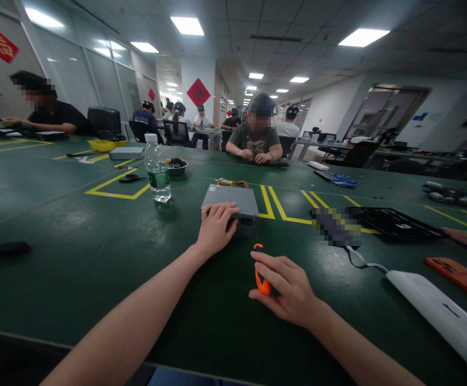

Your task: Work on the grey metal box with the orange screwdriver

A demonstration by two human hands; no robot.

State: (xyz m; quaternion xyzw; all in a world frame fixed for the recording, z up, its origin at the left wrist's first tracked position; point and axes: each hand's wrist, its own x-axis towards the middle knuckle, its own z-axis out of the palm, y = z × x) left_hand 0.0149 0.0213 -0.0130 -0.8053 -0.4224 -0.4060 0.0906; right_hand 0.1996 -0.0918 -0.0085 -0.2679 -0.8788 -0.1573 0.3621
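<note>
A grey metal power supply unit (243, 198) lies flat on the green table, with coloured wires at its far side. My left hand (217, 228) holds it at its near left part, fingers over the top and the thumb by the front face. In my right hand (290, 287) is a screwdriver with an orange and black handle (263, 286), held between the fingers and thumb. Its thin shaft points away from me, toward the socket side of the unit. Whether the tip touches a screw is too small to make out.
Left of the unit stands a water bottle (158, 174) beside a metal bowl (177, 167). To the right are a black plastic frame (394, 222), a white power strip (434, 305) with a cable, and an orange phone (460, 276). A person (255, 134) sits opposite.
</note>
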